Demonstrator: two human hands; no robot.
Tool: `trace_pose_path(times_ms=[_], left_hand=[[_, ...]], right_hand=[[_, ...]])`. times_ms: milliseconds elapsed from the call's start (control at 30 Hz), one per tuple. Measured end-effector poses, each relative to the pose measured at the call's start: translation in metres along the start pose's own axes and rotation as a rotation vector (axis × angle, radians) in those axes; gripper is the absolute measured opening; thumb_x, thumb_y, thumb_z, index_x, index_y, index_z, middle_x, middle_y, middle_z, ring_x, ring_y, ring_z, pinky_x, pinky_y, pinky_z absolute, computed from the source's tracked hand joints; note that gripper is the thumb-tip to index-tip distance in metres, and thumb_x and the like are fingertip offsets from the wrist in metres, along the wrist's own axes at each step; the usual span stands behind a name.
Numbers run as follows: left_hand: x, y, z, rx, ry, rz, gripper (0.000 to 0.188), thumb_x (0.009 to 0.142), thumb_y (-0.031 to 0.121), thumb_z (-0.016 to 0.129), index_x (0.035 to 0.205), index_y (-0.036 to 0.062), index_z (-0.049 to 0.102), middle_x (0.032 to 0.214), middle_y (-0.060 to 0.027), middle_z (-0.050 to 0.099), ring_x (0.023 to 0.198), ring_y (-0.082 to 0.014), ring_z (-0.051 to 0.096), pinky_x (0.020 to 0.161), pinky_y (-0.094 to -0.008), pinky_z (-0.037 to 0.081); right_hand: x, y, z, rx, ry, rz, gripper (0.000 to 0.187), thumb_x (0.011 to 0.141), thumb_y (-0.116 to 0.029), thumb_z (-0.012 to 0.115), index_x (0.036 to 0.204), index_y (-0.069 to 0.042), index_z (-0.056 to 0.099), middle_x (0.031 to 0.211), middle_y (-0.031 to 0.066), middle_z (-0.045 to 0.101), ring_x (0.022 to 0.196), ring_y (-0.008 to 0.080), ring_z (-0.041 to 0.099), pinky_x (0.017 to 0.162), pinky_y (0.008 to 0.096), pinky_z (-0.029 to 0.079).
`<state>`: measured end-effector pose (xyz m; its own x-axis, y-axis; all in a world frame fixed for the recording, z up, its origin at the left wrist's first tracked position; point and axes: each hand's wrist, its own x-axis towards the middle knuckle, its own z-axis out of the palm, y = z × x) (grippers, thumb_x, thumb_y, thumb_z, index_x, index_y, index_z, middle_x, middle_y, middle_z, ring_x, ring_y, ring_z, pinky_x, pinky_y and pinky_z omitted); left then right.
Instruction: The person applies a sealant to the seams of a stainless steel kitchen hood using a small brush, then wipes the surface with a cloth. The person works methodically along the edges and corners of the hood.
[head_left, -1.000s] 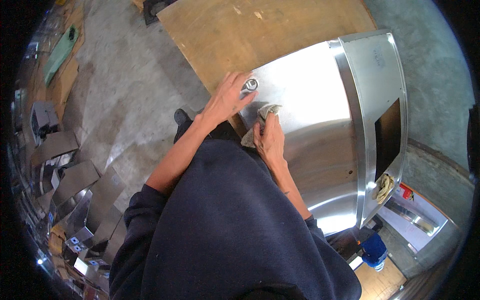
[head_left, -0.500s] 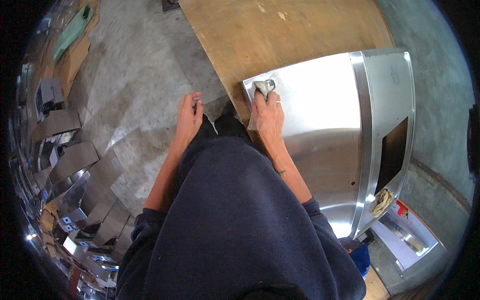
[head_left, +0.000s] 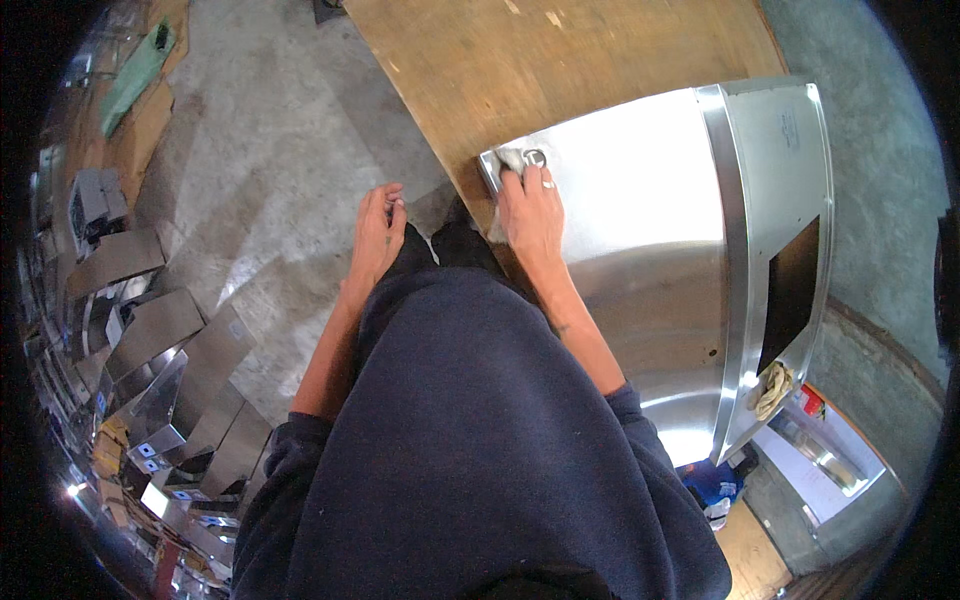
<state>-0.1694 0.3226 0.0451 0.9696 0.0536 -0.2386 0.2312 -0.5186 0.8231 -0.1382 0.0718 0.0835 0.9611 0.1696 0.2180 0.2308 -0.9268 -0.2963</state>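
Observation:
A large stainless-steel housing (head_left: 650, 160) lies on a wooden board to my right, its smooth, shiny panel facing up. At that panel's far left corner, my right hand (head_left: 533, 212) presses a pale crumpled cloth (head_left: 512, 158) against the metal, its fingers curled over it. Just beyond the fingertips is a round dark-rimmed mark or fitting (head_left: 535, 158); I cannot tell which. Most of the cloth is hidden under the fingers. My left hand (head_left: 377, 228) hangs over the floor, fingers loosely bent, thumb apart, nothing visible in it.
The wooden board (head_left: 560, 60) extends past the housing's far edge. Another yellowish cloth (head_left: 774, 390) rests on the housing's side, near a dark cut-out (head_left: 790, 295). Many metal boxes (head_left: 155, 330) are piled on the left floor, with green wrapping (head_left: 138, 80) farther back.
My right hand has shifted slightly away from me and left, with the cloth now more bunched under its fingers. The view has tilted a little; my left hand stays put.

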Motion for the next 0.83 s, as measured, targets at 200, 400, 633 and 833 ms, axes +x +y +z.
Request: trace_pose_path(times_ms=[200,400,633,833], left_hand=[[-0.002,-0.013,-0.005,-0.048,0.030,-0.031,0.028,0.106,0.009,0.057,0.132,0.0002,0.062,0.122,-0.0190,0.065,0.106,-0.0296,0.065,0.090,-0.0399,0.055],[-0.010,-0.031,-0.007,-0.020,0.035,-0.057,0.028,0.106,0.009,0.057,0.133,0.0002,0.061,0.123,-0.0177,0.065,0.108,-0.0294,0.066,0.091,-0.0399,0.056],[-0.012,-0.035,-0.011,-0.053,0.037,-0.097,0.028,0.107,0.010,0.057,0.133,0.0005,0.062,0.122,-0.0174,0.066,0.108,-0.0281,0.066,0.089,-0.0388,0.055],[-0.006,-0.031,-0.018,-0.032,0.027,-0.026,0.029,0.107,0.010,0.058,0.134,0.0033,0.062,0.123,-0.0174,0.066,0.109,-0.0284,0.066,0.091,-0.0384,0.055]], right_hand=[[0.003,0.003,-0.003,-0.019,0.000,-0.073,0.016,0.087,-0.013,0.070,0.102,-0.007,0.066,0.101,0.0132,0.058,0.099,0.0333,0.061,0.082,0.0460,0.053],[-0.004,0.007,-0.008,-0.016,-0.027,-0.053,0.017,0.086,-0.011,0.072,0.101,-0.007,0.065,0.101,0.0136,0.058,0.100,0.0343,0.061,0.081,0.0466,0.052],[-0.002,0.005,-0.005,0.003,0.035,-0.068,0.019,0.084,-0.006,0.074,0.103,-0.006,0.066,0.100,0.0142,0.058,0.096,0.0358,0.060,0.080,0.0475,0.052],[-0.004,0.011,-0.002,-0.028,-0.057,-0.034,0.025,0.083,-0.010,0.075,0.107,-0.009,0.068,0.105,0.0141,0.060,0.104,0.0361,0.061,0.085,0.0455,0.053]])
